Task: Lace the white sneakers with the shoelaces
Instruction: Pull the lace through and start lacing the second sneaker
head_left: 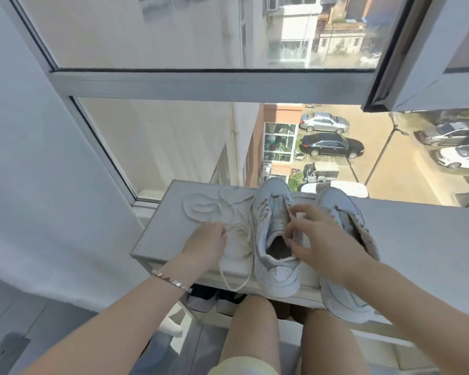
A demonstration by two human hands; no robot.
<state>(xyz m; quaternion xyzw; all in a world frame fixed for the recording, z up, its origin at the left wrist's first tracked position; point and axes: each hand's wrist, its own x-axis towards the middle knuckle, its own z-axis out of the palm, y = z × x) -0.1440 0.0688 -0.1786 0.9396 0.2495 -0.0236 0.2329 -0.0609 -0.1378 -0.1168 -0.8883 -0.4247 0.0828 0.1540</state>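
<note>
Obs. The first sneaker stands on the white shelf top in front of the seated person, toe to the window and heel over the front edge. The second sneaker lies just beside it on the right, partly under the right forearm, its heel also past the edge.

Shoelace: it runs down the left side of the first sneaker, hangs in a loop over the shelf's front edge, and comes back up to the left hand. Lacing looks barely started. Whether any lower eyelets are already threaded cannot be told from here.

Left hand: fingers curled, pinching the shoelace near its end. Right hand: thumb and fingers curled on the first sneaker's right eyelet flap by the tongue, holding it open. The index finger is raised toward the upper eyelets.

Step in hand (judgement): feeding the lace end to an eyelet on the first sneaker. The next move calls for bringing the tip across to the hole the right hand is presenting and steadying the flap. The slack must then be drawn through so the hanging loop does not snag.

A spare shoelace lies coiled on the shelf top to the left, apart from both sneakers, presumably for the second one.

Containers: the first sneaker's mouth shows only a dark insole, with nothing inside. The compartment below the shelf top holds dark shoes, only partly visible.
</note>
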